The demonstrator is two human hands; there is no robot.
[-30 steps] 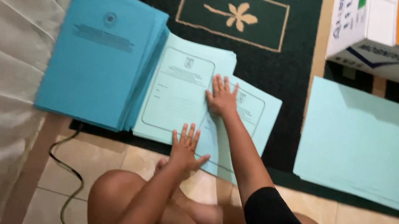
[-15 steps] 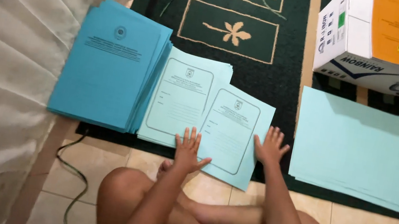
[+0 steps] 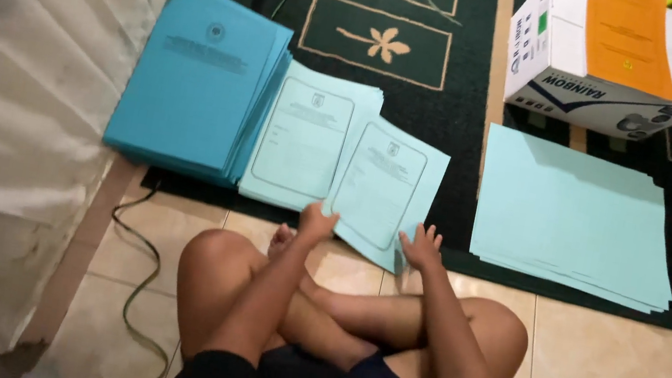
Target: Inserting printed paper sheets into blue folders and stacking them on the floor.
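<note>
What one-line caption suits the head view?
Seated cross-legged, both hands grip a pale blue printed sheet beside blue paper stacks.

The person wears a black top with short sleeves that end above the elbows, leaving both forearms bare. Dark shorts cover the lap, and the legs and feet are bare below them. The left hand [image 3: 317, 222] and the right hand [image 3: 421, 247] carry no rings, watch or gloves. Relative to the shorts, the sleeves show at either side, near the frame's bottom edge.
</note>
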